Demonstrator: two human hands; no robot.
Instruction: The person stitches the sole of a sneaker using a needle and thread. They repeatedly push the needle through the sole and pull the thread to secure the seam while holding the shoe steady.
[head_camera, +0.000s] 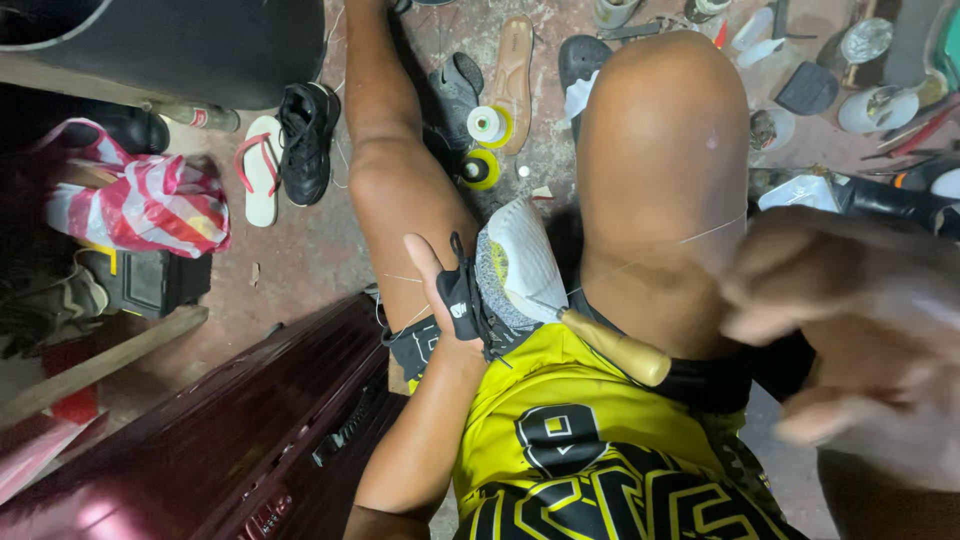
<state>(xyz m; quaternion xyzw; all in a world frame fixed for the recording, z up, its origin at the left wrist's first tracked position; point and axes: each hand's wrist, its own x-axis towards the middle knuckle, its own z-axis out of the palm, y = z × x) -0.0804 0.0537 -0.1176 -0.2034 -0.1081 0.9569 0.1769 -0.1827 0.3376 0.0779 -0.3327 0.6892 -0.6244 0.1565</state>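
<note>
Head cam: left hand (447, 300) clamped on a grey knit shoe (497, 285), white sole up, wedged between the knees above the lap. Awl (610, 345) w/ wooden handle stuck in the sole edge. Right hand (850, 330) blurred, close to lens, pulling thin thread (700, 236) taut; fingers curled, grip can't tell. Thread spools (488, 125) on floor (300, 250) near black sneaker (305, 140).

Shoe (515, 265) wedged between knees (660, 150)

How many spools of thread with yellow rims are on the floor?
2: one spool with white thread beside the loose brown sole, one darker spool just below it, near the left knee. Others may be hidden.
</note>
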